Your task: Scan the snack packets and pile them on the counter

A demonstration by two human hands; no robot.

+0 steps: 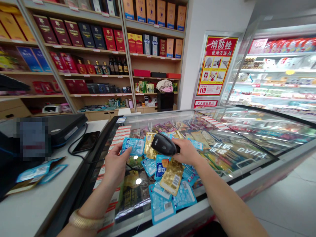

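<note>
Scanner (163,144) and blue packet (133,146) are being held near each other above the glass lid (133,200) of the freezer, with the scanner head pointing leftward, roughly toward the packet. For a sound reading, the operator should be presenting the code panel flat and square to the scanner window, which is facing out of view, while leaving a small gap between the two. The thumb should be staying at the margin, since a covered or creased code is likely to be failing. Loose packets, including a gold packet (172,177) displaying its barcode, are lying heaped below the scanner; the aim should be avoiding these, as a stray code could be registering instead. The left hand (116,161) is pinching the blue packet by its near left edge, thumb pressing on the upper face and the other fingers supporting from behind, with almost no opening. The right hand (186,151) is gripping the scanner handle with curled fingers; whether any finger is pressing a trigger, one cannot tell.
</note>
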